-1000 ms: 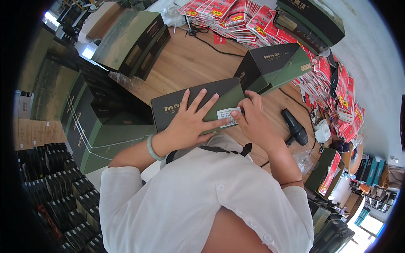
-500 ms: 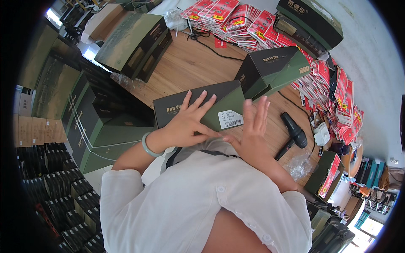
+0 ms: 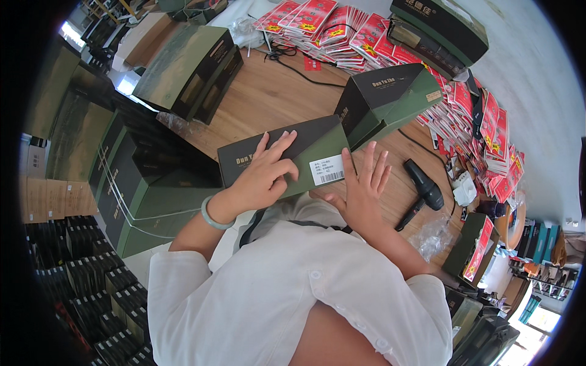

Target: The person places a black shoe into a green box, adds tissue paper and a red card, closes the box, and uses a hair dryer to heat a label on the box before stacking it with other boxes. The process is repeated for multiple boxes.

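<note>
A dark grey and green shoebox-like carton (image 3: 238, 160) lies in front of me at the near edge of the wooden table. It bears a white barcode label (image 3: 327, 169) on its green part, near the right end. My left hand (image 3: 264, 174), with a pale bangle at the wrist, rests on the carton's top, some fingers stretched and the others bent. My right hand (image 3: 364, 192) is spread at the carton's right end, its index finger beside the label and touching the edge. A second green carton (image 3: 390, 94) stands just behind and to the right, close against the first.
A black hair dryer (image 3: 423, 186) and crumpled clear plastic (image 3: 431, 238) lie at right. Piles of red cards (image 3: 366, 38) line the table's back and right. Stacked green boxes (image 3: 183, 67) stand at back left, strapped ones (image 3: 162, 210) at left. A black cord (image 3: 305, 78) crosses behind.
My left hand's fingers have drawn closer together, with some bending. My right hand has spread its fingers and its index finger has come against the carton's right end. The view has shifted slightly.
</note>
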{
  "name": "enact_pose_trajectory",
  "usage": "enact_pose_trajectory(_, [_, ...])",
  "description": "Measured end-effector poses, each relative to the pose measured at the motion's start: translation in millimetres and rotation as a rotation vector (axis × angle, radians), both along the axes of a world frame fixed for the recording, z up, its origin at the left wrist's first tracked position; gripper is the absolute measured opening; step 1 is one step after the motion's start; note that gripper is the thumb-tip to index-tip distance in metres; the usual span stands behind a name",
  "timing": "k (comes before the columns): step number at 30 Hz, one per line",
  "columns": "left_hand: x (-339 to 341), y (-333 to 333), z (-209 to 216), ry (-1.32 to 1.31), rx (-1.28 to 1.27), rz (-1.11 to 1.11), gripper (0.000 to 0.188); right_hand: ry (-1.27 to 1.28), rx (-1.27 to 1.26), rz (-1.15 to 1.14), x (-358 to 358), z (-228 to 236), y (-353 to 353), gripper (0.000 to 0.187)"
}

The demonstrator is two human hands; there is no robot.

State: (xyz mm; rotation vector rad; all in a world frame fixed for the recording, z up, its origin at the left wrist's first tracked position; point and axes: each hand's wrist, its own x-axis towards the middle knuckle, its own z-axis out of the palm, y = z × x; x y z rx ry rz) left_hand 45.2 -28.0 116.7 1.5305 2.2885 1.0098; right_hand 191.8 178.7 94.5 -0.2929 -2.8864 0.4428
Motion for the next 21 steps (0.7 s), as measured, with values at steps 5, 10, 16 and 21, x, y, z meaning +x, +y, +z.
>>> enact_pose_trajectory(5, [-2,1,1,-0.177,0.123,0.043,0.026,0.203,0.017,0.026,-42,21,-11,0.097])
enact_pose_trajectory(10, [-3,-1,-5,-0.228,0.210,0.086,0.031,0.042,0.022,0.200,-66,-3,-32,0.085])
enact_pose_trajectory(16, [4,-8,8,-0.297,0.348,0.251,0.033,0.099,-0.103,0.167,-67,0,-25,0.089])
enact_pose_trajectory(21, [3,-72,-48,-0.012,0.497,1.107,0.028,0.034,-0.482,-0.057,-69,-23,38,0.089])
